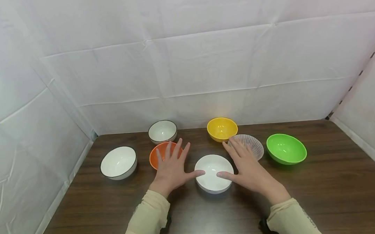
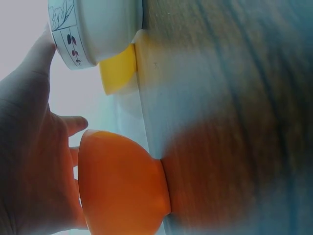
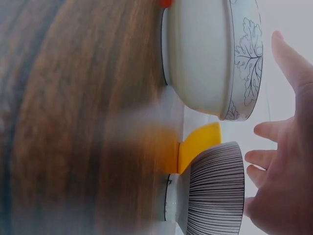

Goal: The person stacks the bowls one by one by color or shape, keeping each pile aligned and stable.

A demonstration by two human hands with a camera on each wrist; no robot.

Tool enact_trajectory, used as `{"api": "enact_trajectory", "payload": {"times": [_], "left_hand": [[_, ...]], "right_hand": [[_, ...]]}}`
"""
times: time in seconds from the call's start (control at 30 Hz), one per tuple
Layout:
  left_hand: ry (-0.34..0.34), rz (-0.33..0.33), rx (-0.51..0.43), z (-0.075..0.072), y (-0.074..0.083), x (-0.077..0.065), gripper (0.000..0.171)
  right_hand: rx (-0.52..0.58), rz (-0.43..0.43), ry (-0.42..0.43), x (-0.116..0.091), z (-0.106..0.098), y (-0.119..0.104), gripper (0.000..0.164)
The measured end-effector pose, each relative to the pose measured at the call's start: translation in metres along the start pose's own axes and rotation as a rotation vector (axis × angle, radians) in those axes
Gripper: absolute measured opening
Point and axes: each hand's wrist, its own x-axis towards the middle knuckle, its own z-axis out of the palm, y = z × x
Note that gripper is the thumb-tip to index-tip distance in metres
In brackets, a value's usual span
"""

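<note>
A white round bowl with a patterned outer rim (image 1: 213, 167) stands upright just below the centre of the head view, on the dark brown wood-grain bench (image 1: 208, 219). The left hand (image 1: 172, 168) and the right hand (image 1: 248, 170) hang on either side, fingers spread wide and thumbs pointing inward – neither has hold of anything. From above, both thumbs overlap the bowl; the right-wrist view shows a gap between thumb and rim, but whether the left thumb touches is hard to tell.

The left fingers hide much of a glossy orange bowl (image 1: 153, 160), whose bottom is cut off in the left-wrist view. The right fingers cover part of a white bowl with fine dark stripes (image 1: 253, 147), also cropped at the lower edge of the right-wrist view. A yellow bowl (image 1: 221, 129) sits behind, only a sliver of it showing in each wrist view. A bright green bowl (image 1: 286, 149) stands right of centre; two white dark-rimmed bowls stand left of centre – one nearer (image 1: 118, 163), the other farther back (image 1: 162, 131), its lower front partly masked by the orange one.
</note>
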Motion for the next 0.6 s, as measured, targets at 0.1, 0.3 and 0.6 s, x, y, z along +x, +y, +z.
{"api": "enact_trajectory", "payload": {"times": [0.1,0.3,0.6], "left_hand": [[0.005,-0.001,0.000,0.000,0.000,0.000,0.103],[0.019,-0.006,-0.005,0.002,-0.002,-0.001,0.102],[0.037,-0.015,-0.019,0.002,-0.004,-0.002,0.099]], "right_hand": [[0.023,0.005,-0.001,-0.001,0.001,-0.001,0.106],[0.053,0.024,-0.005,-0.003,0.001,-0.006,0.110],[0.095,-0.020,0.018,-0.005,0.004,-0.012,0.107]]}}
